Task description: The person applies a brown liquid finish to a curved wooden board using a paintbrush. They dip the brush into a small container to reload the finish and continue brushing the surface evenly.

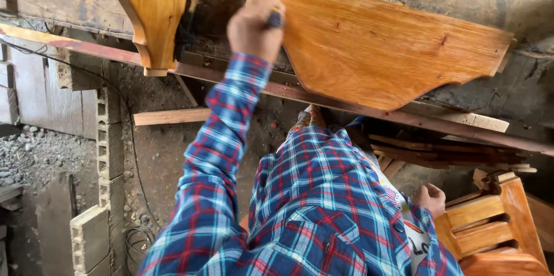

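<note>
Up at the top of the view, the left hand [254,28] is closed around a small tool with a dark handle [274,19], its pale tip pressed against the left end of a glossy orange wooden panel [386,45]. That panel has a curved lower edge and lies across a long reddish beam [346,105]. Just to the left, a second varnished wooden piece [153,10] stands upright beside the hand. Lower right, the right hand [431,198] rests loosely curled, holding nothing, just beside a varnished chair frame [490,230]. Both arms wear a blue and red plaid shirt [311,207]. Grey concrete blocks [107,149] stand on the dirt floor [161,155] at the left, near a coil of black cable [135,235].
</note>
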